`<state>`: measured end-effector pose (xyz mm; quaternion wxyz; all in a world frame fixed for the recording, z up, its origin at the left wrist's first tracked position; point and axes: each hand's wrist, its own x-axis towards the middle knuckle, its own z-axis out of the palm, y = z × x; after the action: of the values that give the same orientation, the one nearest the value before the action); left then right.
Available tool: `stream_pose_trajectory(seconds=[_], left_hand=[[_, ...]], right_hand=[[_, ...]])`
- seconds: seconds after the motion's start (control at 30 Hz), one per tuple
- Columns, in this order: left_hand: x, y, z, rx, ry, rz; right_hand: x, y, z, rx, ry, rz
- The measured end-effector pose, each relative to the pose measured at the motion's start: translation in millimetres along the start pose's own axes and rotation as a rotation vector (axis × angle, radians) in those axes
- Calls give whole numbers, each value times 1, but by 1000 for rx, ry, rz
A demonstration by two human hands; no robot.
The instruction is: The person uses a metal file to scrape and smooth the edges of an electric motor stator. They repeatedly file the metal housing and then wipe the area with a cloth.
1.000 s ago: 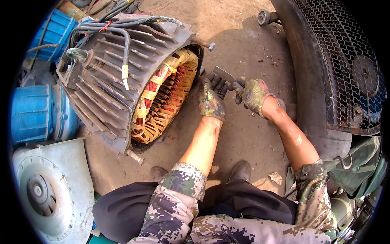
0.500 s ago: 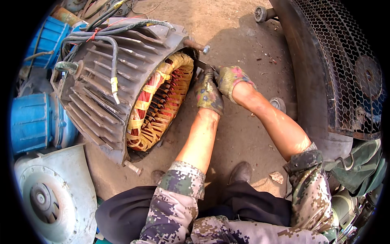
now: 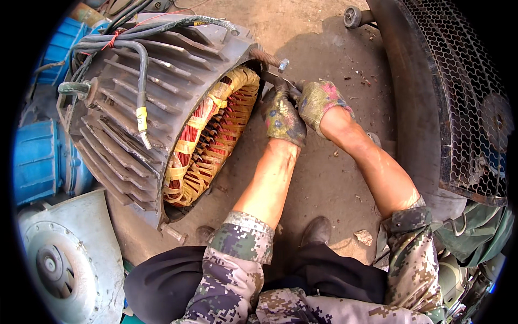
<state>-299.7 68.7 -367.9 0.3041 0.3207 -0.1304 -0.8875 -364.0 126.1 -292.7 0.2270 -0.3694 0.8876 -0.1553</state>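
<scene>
A finned grey motor housing (image 3: 145, 92) lies on its side with yellow-wrapped red windings (image 3: 189, 151) showing in its open end, cables tied on top and a rusty bolt (image 3: 263, 55) sticking out of the rim. Just below that bolt, a thin flat metal tool (image 3: 271, 76) reaches to the rim. My gloved left hand (image 3: 283, 110) has its fingers closed on the tool beside the rim. My gloved right hand (image 3: 319, 102) grips it just to the right, close against the left hand; its fingertips are partly hidden.
Blue motor casings (image 3: 38, 162) and a pale round fan housing (image 3: 59, 248) crowd the left. A curved dark metal body with mesh (image 3: 458, 81) and a wheel (image 3: 352, 16) is on the right, above green canvas (image 3: 475, 232). My knees and boots are below on the dirt floor (image 3: 345, 54).
The flat tool has moved left from between my raised hands to the housing's rim. My left hand's spread fingers have closed on it, and my right hand has moved in beside it.
</scene>
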Motion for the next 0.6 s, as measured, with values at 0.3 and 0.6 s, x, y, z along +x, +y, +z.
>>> stream_pose_trajectory(seconds=[0.3, 0.6], left_hand=[[4, -10, -2, -78, 104, 24], [-11, 10, 9, -3, -37, 7]], right_hand=[[1, 3, 11, -52, 35, -16], [-2, -3, -6, -7, -17, 14]])
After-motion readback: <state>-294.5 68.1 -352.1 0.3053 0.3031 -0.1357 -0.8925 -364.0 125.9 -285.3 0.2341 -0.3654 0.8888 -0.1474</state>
